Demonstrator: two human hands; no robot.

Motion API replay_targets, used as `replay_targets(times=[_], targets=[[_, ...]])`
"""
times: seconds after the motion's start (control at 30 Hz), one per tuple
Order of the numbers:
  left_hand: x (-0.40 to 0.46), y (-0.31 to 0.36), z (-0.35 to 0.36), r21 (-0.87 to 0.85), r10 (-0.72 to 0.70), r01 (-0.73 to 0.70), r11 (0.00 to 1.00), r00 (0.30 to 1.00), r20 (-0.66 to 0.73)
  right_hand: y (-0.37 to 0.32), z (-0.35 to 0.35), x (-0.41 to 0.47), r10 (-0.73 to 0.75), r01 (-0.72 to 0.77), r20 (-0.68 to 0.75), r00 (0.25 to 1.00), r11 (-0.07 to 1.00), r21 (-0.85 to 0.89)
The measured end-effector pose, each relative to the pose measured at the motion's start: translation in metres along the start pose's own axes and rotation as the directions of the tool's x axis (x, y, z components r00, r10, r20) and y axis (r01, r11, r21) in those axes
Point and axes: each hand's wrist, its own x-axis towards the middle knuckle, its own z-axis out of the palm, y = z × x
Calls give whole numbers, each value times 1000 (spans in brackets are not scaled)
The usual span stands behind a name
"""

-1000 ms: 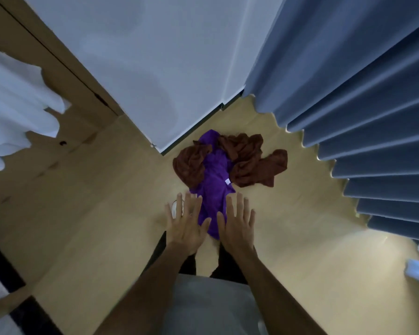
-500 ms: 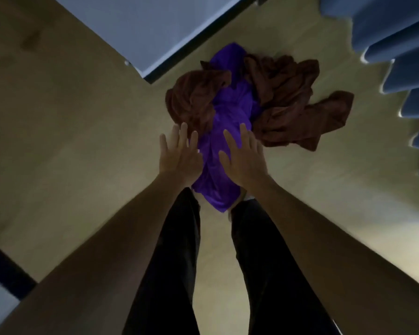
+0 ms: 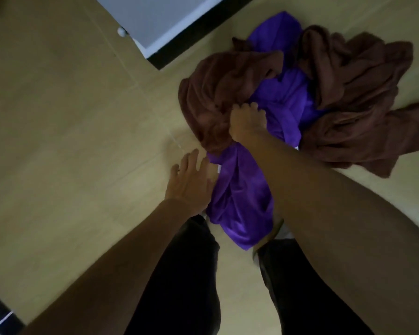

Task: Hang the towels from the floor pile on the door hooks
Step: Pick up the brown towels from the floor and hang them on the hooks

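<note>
Towel pile on wood floor (image 3: 70, 117) near wall corner. Purple towel (image 3: 242, 201) is gripped by right hand (image 3: 248, 122), fingers curled into the fabric beside brown towel (image 3: 218, 93). Left hand (image 3: 191, 182) held flat, fingers relaxed, at purple towel's edge.

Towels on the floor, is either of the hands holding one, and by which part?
The right hand grips bunched cloth mid-pile, where the purple towel meets the brown towel; which one it holds is unclear. The left hand holds nothing.
</note>
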Motion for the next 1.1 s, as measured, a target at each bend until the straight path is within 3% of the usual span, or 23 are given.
replay_targets(times=[0.13,0.27,0.4,0.47,0.53,0.67,0.8,0.97,1.1], targets=[[-41,3,-43,-9,-43,44,999,996,74,5,-37,-76,-73,86,-94,993,985,152],[-91,39,-108,-110,35,-31,993,999,31,3,-90,-176,-115,128,-58,992,943,306],[-150,82,-210,-321,9,-60,945,987,-159,5,-185,-266,-168,213,-153,974,910,357],[-179,98,-266,-288,84,-159,944,963,-255,10,-238,-308,-181,253,-235,955,911,327],[-209,112,-321,-261,153,-240,935,937,-315,16,-290,-347,-177,292,-350,920,904,312],[-269,143,-421,-298,159,-298,907,896,-414,25,-372,-409,-183,455,-607,773,827,330],[-331,169,-491,-223,145,-303,927,834,-532,31,-435,-461,-94,504,-626,774,690,519],[-411,191,-553,-190,76,-258,947,755,-651,34,-507,-519,-192,610,-620,761,537,582],[-477,189,-592,-239,12,-287,928,661,-750,35,-558,-556,-365,655,-563,741,578,487]])
